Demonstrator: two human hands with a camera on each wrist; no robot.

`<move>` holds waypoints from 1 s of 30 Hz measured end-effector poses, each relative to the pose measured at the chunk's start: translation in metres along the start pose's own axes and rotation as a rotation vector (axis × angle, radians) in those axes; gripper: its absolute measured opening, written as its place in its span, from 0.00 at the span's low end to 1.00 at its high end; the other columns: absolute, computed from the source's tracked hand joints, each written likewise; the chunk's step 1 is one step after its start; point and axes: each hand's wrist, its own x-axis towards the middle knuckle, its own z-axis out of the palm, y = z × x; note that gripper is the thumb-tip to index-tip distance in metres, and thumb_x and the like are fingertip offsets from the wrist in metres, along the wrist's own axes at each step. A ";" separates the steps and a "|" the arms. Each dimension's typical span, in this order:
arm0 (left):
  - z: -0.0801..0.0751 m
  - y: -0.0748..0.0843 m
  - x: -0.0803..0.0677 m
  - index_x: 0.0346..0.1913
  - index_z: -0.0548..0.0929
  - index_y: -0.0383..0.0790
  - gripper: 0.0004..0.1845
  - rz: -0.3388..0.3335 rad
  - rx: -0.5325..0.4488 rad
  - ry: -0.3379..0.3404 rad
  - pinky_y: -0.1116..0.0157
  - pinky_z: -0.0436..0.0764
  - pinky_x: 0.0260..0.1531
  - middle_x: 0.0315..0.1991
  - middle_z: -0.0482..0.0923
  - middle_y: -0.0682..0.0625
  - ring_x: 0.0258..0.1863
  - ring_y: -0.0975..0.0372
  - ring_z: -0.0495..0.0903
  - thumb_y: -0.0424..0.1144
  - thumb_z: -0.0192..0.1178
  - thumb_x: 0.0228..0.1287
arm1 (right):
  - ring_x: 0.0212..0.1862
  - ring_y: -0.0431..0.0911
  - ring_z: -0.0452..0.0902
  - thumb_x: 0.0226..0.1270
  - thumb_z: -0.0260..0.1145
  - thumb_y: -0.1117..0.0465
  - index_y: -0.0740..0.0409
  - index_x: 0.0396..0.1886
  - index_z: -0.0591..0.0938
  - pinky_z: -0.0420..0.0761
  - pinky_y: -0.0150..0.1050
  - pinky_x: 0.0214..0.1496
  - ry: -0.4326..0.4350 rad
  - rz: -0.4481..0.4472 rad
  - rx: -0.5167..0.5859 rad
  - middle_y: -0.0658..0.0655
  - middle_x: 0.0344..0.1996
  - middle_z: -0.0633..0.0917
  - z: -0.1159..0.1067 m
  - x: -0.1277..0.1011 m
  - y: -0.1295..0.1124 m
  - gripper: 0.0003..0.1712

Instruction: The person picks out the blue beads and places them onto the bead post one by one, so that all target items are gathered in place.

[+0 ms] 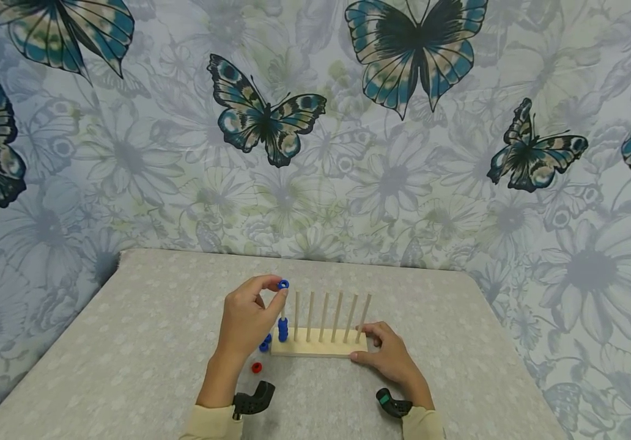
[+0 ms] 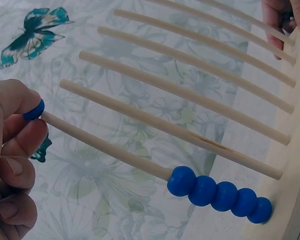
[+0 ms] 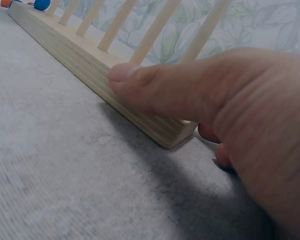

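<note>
My left hand (image 1: 249, 318) pinches a blue bead (image 1: 284, 284) between thumb and forefinger. In the left wrist view that bead sits right at the tip of the leftmost peg (image 2: 105, 145). Lower on the same peg, several blue beads (image 2: 203, 190) are stacked down to the base. The wooden peg stand (image 1: 315, 348) has a row of upright pegs, and the others are bare. At the stand's right end my right hand (image 1: 392, 357) grips the base, thumb (image 3: 140, 85) along the front edge and fingers behind.
Loose blue beads (image 1: 264, 344) lie on the table just left of the stand. A red bead (image 1: 257, 367) lies nearer, below them. The cloth-covered table (image 1: 156, 342) meets a butterfly-patterned backdrop (image 1: 315, 201) at its far edge.
</note>
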 end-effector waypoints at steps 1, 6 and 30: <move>0.000 0.000 0.000 0.46 0.87 0.46 0.10 -0.002 0.001 -0.001 0.71 0.70 0.16 0.36 0.86 0.55 0.16 0.71 0.66 0.39 0.70 0.62 | 0.43 0.44 0.66 0.48 0.82 0.46 0.38 0.55 0.83 0.68 0.35 0.46 0.001 0.001 -0.003 0.47 0.45 0.79 0.000 0.000 0.000 0.32; 0.001 -0.001 0.001 0.46 0.88 0.46 0.11 -0.017 0.002 -0.010 0.71 0.71 0.17 0.36 0.86 0.55 0.16 0.71 0.66 0.40 0.71 0.61 | 0.43 0.44 0.66 0.47 0.83 0.45 0.38 0.55 0.83 0.68 0.36 0.46 0.008 0.007 -0.008 0.46 0.45 0.79 0.000 0.000 -0.001 0.32; -0.004 -0.003 0.000 0.45 0.88 0.48 0.09 -0.064 0.047 -0.092 0.70 0.67 0.13 0.35 0.87 0.57 0.12 0.70 0.63 0.39 0.69 0.61 | 0.43 0.44 0.66 0.48 0.82 0.44 0.37 0.55 0.83 0.68 0.37 0.46 -0.008 0.006 0.003 0.48 0.46 0.79 0.001 0.002 0.001 0.32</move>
